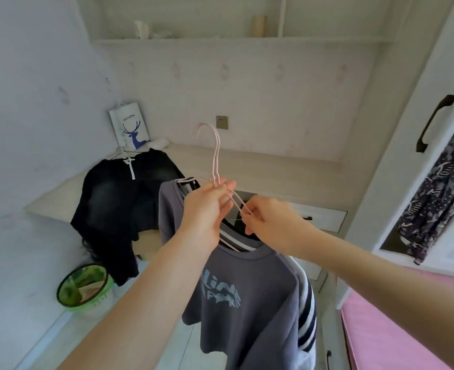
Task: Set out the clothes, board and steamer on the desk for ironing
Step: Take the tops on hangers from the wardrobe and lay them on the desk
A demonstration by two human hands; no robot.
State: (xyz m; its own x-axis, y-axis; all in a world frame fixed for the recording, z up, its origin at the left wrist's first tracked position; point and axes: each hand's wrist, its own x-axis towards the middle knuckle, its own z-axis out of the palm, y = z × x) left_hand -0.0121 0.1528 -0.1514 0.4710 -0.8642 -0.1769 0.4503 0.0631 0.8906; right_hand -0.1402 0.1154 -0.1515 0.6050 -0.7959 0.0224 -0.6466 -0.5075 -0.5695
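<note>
Pink hangers [215, 156] in the curled-finger pinch of left hand [204, 206] and right hand [268, 222], grey T-shirt [247, 289] beneath.

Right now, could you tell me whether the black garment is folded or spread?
Spread: the black garment lies unfolded across the desk, its lower part hanging over the front edge.

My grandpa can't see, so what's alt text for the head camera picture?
The left hand and right hand grip pink hangers carrying a grey T-shirt and a striped top before a pale desk. A black garment lies draped over the desk edge near a green bin.
</note>
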